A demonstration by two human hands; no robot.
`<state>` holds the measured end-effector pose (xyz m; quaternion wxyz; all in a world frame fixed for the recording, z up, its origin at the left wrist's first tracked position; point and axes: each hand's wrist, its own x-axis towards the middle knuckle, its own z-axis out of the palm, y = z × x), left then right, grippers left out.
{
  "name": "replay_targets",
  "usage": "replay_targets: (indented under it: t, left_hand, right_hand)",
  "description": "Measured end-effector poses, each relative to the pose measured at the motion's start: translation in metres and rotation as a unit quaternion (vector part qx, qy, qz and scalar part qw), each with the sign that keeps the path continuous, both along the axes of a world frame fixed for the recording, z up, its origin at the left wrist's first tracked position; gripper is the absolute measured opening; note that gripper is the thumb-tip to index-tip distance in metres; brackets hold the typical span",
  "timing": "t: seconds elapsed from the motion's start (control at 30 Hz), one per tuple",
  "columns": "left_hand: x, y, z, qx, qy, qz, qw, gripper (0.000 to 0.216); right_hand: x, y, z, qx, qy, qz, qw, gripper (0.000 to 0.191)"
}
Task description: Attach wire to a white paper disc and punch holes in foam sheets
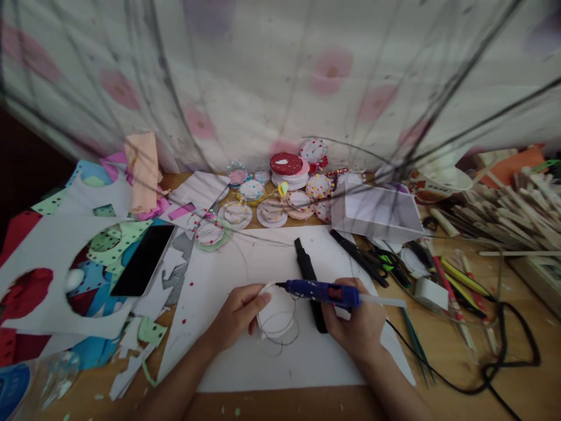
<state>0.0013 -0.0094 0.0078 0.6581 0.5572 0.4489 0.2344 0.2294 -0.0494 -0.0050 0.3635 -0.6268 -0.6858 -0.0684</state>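
My left hand [245,310] pinches the left rim of a small round white paper piece [276,316], held above a white sheet [245,362]. My right hand [359,321] is closed around a blue hot glue gun [324,290], a pale glue stick [383,300] poking out of its back end. The dark nozzle points left and meets or nearly touches the upper rim of the round piece. A thin looped strand hangs over that piece. Behind the glue gun, a black marker-like object [307,266] lies on the sheet, partly hidden by my right hand.
Several small decorated paper rounds [252,190] stand at the back beside a white box [379,207]. Paper scraps and a phone [144,260] lie left, a plastic bottle [39,380] front left. Right are scissors [359,257], tweezers [416,345], a black cord [502,351] and wooden sticks [517,204].
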Motion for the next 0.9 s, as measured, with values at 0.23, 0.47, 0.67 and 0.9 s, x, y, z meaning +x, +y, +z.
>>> replay_targets:
  t: [0.23,0.47,0.67,0.9]
  left_hand:
    - [-0.0015,0.0003,-0.0034,-0.005,-0.007,0.003,1.000,0.035]
    - [-0.0014,0.0000,-0.0021,-0.002,-0.008,0.006,1.000,0.036]
    - [-0.0013,0.0002,-0.0015,-0.009,-0.015,0.013,1.000,0.036]
    - [-0.0029,-0.0007,-0.0051,-0.017,-0.027,0.021,0.999,0.037]
  right_hand:
    - [0.0018,-0.0001,-0.0024,0.005,0.019,-0.003,1.000,0.012]
    - [0.0005,0.0001,-0.0014,0.008,0.024,-0.005,1.000,0.011]
    - [0.0011,0.0003,-0.0032,0.019,0.051,-0.004,0.998,0.016]
    - [0.0015,0.0003,-0.0071,0.013,0.046,-0.012,0.999,0.013]
